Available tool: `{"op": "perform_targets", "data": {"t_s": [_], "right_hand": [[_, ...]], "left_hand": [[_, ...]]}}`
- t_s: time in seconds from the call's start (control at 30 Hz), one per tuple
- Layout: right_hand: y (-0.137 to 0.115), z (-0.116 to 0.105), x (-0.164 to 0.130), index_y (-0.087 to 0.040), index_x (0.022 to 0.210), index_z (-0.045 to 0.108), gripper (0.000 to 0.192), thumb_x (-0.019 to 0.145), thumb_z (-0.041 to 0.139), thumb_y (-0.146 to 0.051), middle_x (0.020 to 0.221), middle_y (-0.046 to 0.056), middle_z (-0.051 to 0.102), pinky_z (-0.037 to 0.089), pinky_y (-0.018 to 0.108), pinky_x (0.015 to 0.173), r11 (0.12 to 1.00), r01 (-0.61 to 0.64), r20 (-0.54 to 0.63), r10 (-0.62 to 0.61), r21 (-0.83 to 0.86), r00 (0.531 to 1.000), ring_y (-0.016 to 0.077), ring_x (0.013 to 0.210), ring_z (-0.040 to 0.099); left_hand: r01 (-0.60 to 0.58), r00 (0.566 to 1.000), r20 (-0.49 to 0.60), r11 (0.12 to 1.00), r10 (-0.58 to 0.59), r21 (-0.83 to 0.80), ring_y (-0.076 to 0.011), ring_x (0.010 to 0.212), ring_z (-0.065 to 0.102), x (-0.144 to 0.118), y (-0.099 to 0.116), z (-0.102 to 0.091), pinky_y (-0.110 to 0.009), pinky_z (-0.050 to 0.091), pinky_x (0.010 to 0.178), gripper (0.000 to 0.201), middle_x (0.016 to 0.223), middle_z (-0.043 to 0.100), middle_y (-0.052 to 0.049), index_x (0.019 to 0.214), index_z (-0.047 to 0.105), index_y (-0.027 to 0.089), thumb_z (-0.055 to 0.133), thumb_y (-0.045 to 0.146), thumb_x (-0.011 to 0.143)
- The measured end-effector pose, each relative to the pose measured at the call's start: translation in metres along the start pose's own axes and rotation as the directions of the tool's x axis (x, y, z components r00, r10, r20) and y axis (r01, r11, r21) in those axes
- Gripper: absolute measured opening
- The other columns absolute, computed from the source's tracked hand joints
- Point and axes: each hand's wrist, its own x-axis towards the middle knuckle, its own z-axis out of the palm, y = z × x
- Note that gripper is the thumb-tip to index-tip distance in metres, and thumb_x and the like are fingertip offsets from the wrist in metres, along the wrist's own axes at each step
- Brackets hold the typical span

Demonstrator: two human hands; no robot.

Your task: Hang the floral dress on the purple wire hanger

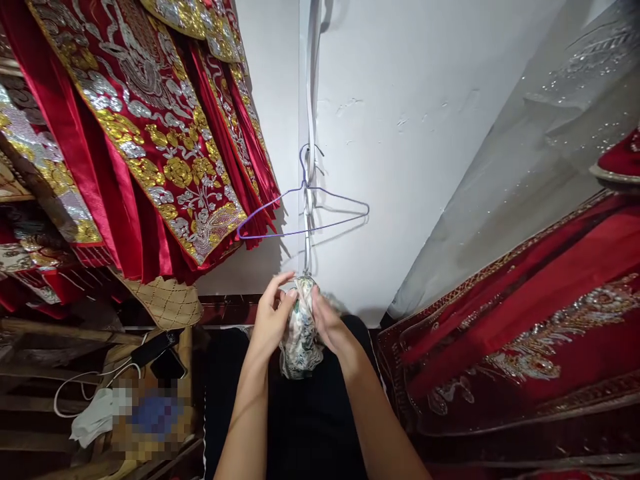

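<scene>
1. Cloth bundle [301, 327] sits squeezed between our two hands, low in the middle, just above our dark lap and under the strap on the wall.
2. Our left hand [270, 320] presses on its left side. The fingers are bent around the cloth, with the thumb and first finger reaching up to the top.
3. Our right hand [330, 327] is curled around the right side, holding tight.
4. We think the bundle could slip down, since the bottom part hangs loose below our hands (nothing holds it there).
5. The top of the bundle touches the white strap [307, 233]. We cannot tell if they are tied together. A hard pull might shake the strap.
6. The purple wire hanger [305, 210] hangs near that strap, so it could swing or drop off.
7. Red robes with gold and silver stitching [150, 133] hang to the left, and a red cloth [525, 327] lies to the right. Both are close enough to snag.
</scene>
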Motion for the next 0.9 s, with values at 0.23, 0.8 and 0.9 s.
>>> {"op": "perform_targets", "data": {"t_s": [0.23,0.8,0.9], "right_hand": [[-0.038,-0.026,0.016,-0.016,0.082,0.067,0.031,0.065,0.086,-0.035,0.074,0.002,0.066,0.048,0.028,0.063,0.991,-0.083,0.276,0.109,-0.106,0.955,0.0166,0.067,0.06],[-0.082,-0.1,0.144,-0.018,0.094,0.076,0.021,0.078,0.065,-0.025,0.101,0.006,0.077,0.053,0.038,0.09,0.686,0.447,-0.013,-0.554,-0.575,0.833,0.0271,0.1,0.07],[-0.061,-0.112,0.164,-0.022,0.11,0.076,0.037,0.078,0.058,-0.017,0.12,0.006,0.074,0.048,0.04,0.102,0.561,0.45,0.195,-0.456,-0.695,0.869,0.0271,0.115,0.066]], "left_hand": [[-0.032,0.958,0.288,0.994,0.001,0.102,-0.0274,0.119,0.057,0.024,-0.014,-0.011,-0.037,0.045,0.1,0.041,0.117,0.068,-0.01,0.116,0.072,0.025,0.048,0.053,0.097],[-0.373,0.888,0.444,0.369,-0.125,0.851,-0.0306,0.099,0.066,0.056,0.01,-0.127,-0.038,0.047,0.088,0.042,0.102,0.073,-0.01,0.085,0.07,0.02,0.059,0.06,0.086],[-0.384,0.899,0.434,0.38,-0.052,0.842,-0.0308,0.115,0.064,0.068,0.012,-0.136,-0.039,0.049,0.095,0.039,0.13,0.067,-0.01,0.086,0.074,0.022,0.054,0.056,0.091]]}}
